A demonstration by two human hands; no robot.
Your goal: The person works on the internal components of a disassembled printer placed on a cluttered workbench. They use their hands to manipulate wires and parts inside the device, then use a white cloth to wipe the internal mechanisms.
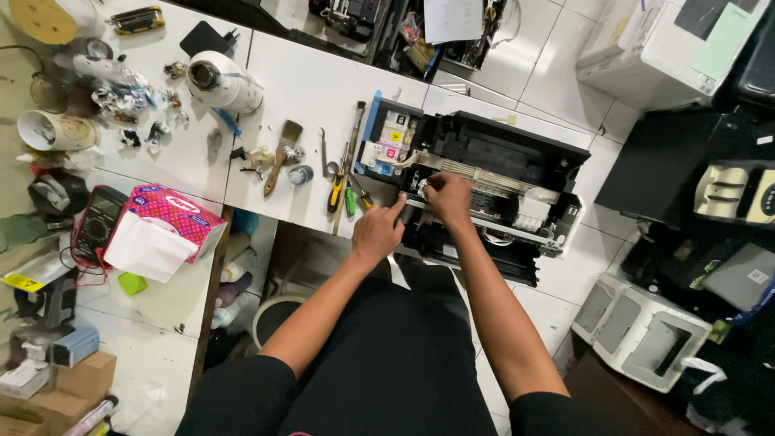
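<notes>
White surface (pixel 323 89) is seen stretching across the top, cluttered from end to end. Far left, a multimeter (pixel 97 222) is spotted, and just beside it a pink tissue box (pixel 165 230) with a white sheet pulled out. Further along, a paper roll (pixel 222 81) is laid on its side, then a brush (pixel 282 153) and a yellow-handled screwdriver (pixel 336 190) near the edge. Now the left hand (pixel 378 232) is brought up at the front of the printer (pixel 484 190), fingers loosely apart, one fingertip touching the frame; nothing is gripped. The opened black printer is set at the surface's right end, its colour cartridges (pixel 391 145) exposed. The right hand (pixel 448 198) is pressed inside, its grip closed on a small part that cannot be made out.
</notes>
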